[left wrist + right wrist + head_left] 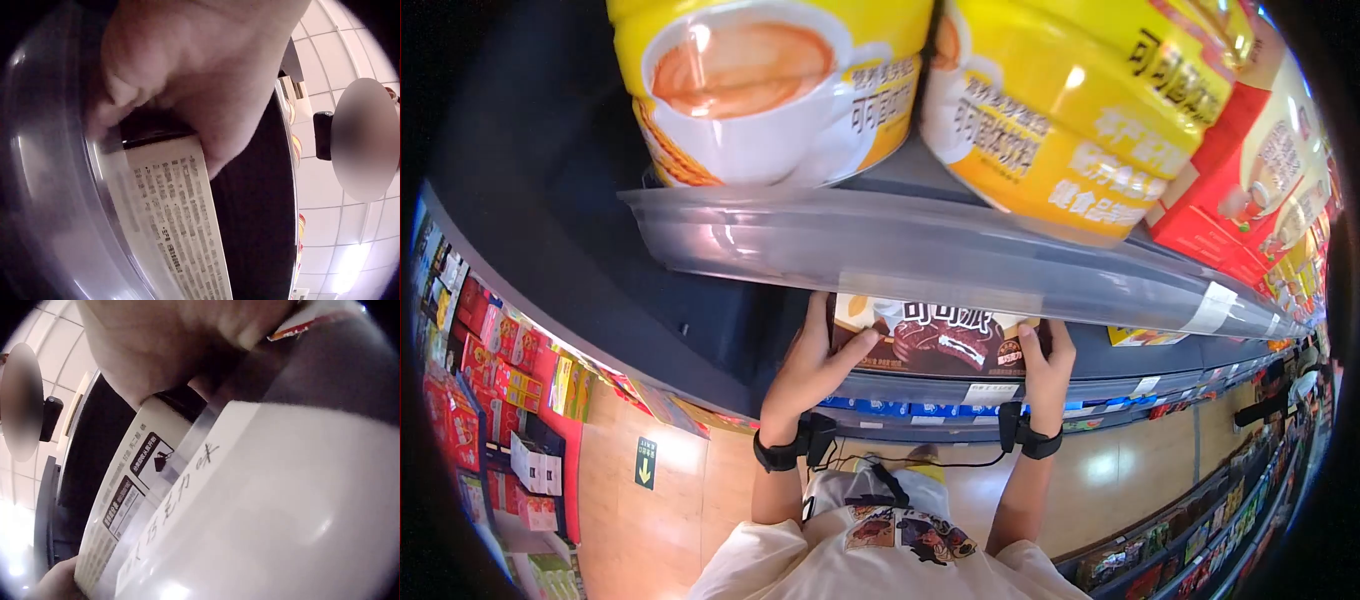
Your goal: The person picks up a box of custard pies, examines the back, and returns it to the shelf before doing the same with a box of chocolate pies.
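Observation:
A brown and cream box of chocolate pies point(945, 345) sits at a lower shelf, its upper part hidden behind the clear strip of the shelf above. My left hand point(815, 355) grips its left end, thumb over the printed face. At the right end, my right hand point(1048, 362) holds it the same way. In the left wrist view the cream side of the box point(175, 219), covered in small print, shows below the left hand point(187, 69). The right wrist view has the right hand point(169, 350) at the box's other end, behind a clear shelf strip.
Two large yellow cocoa drink packs point(770, 90) and a red box point(1250, 180) stand on the shelf above. Its clear front strip point(900, 235) juts out over the pie box. A price label point(992, 391) marks the lower shelf edge. Other stocked shelves point(1200, 530) line the aisle.

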Action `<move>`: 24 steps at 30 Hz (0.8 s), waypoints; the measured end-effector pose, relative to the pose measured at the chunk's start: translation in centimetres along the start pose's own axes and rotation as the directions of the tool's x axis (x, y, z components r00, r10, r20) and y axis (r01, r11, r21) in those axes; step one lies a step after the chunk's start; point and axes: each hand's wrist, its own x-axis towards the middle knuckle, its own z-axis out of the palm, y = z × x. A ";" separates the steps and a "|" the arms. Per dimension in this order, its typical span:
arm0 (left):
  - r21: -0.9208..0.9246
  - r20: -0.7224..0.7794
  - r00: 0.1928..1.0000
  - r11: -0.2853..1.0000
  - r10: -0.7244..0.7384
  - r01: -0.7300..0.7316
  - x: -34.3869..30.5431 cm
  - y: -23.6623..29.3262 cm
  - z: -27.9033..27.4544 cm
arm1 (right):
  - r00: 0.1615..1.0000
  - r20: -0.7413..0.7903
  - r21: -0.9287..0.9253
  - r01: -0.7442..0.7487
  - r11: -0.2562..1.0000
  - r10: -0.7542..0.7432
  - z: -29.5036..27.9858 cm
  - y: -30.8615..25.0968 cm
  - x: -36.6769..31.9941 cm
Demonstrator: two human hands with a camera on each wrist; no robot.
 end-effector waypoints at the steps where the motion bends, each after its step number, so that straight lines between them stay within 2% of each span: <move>1: 0.008 0.066 0.996 0.998 0.056 -0.056 0.1 0.2 -0.3 | 1.000 -0.014 0.004 0.018 1.000 -0.018 0.1 0.1 0.0; 2: -0.044 0.068 0.998 0.999 0.011 -0.008 0.0 0.6 -0.4 | 0.999 0.021 -0.016 -0.039 0.999 0.040 -0.2 -0.1 0.0; 4: -0.153 0.074 0.994 0.984 -0.085 0.096 -0.8 1.8 -0.2 | 0.999 0.038 -0.009 -0.019 1.000 0.019 -0.3 -1.1 -0.1; 5: -0.111 0.067 0.986 0.981 -0.150 0.157 -1.4 2.2 -0.3 | 0.994 -0.007 -0.059 0.107 0.993 -0.108 0.0 -0.8 -0.2; 6: -0.205 0.049 0.989 0.967 -0.142 0.149 -2.0 2.8 0.1 | 0.972 -0.019 -0.211 0.224 0.952 -0.233 -0.1 -0.1 -0.5; 8: -0.006 -0.052 0.997 0.998 0.057 -0.058 -3.3 2.7 0.5 | 0.956 0.049 -0.294 0.292 0.910 -0.291 0.0 -4.6 -2.6; 9: -0.064 -0.072 0.997 0.997 -0.039 0.035 -4.2 4.5 0.9 | 0.963 0.065 -0.240 0.271 0.932 -0.263 0.4 -5.4 -3.8; 10: -0.041 -0.108 0.994 0.999 -0.032 0.028 -4.8 5.1 1.3 | 0.942 0.145 -0.222 0.328 0.918 -0.301 0.8 -6.1 -4.5; 12: 0.020 -0.176 0.984 1.000 -0.013 0.017 -5.6 5.8 1.9 | 0.891 0.320 -0.387 0.433 0.814 -0.322 1.0 -8.1 -5.2; 13: -0.016 -0.221 0.975 1.000 0.020 -0.024 -5.7 5.7 2.1 | 0.881 0.354 -0.335 0.433 0.837 -0.314 1.0 -7.5 -5.4; 16: -0.086 -0.245 0.970 0.996 -0.010 -0.011 -6.3 5.4 1.9 | 0.820 0.452 -0.221 0.485 0.846 -0.352 1.7 -8.5 -6.1; 17: -0.033 -0.232 0.972 0.998 0.039 -0.048 -6.6 5.6 1.8 | 0.787 0.504 -0.245 0.526 0.814 -0.357 2.4 -8.8 -6.6; 19: 0.071 -0.194 0.971 0.989 0.138 -0.126 -7.3 6.3 1.8 | 0.776 0.463 -0.245 0.576 0.780 -0.427 3.8 -8.7 -7.4; 20: 0.063 -0.152 0.972 0.983 0.178 -0.170 -7.6 6.9 1.8 | 0.771 0.441 -0.247 0.597 0.764 -0.460 4.1 -8.3 -7.6; 22: 0.046 -0.062 0.963 0.965 0.261 -0.258 -8.1 7.9 2.1 | 0.804 0.219 -0.137 0.587 0.798 -0.554 4.4 -7.3 -7.3; 23: -0.182 -0.049 0.966 0.949 0.254 -0.258 -8.7 7.7 3.0 | 0.833 0.069 -0.019 0.551 0.835 -0.548 4.8 -6.3 -7.3; 24: -0.353 0.011 0.920 0.862 0.393 -0.364 -7.9 8.5 3.8 | 0.855 -0.077 0.105 0.519 0.848 -0.514 5.1 -5.0 -7.6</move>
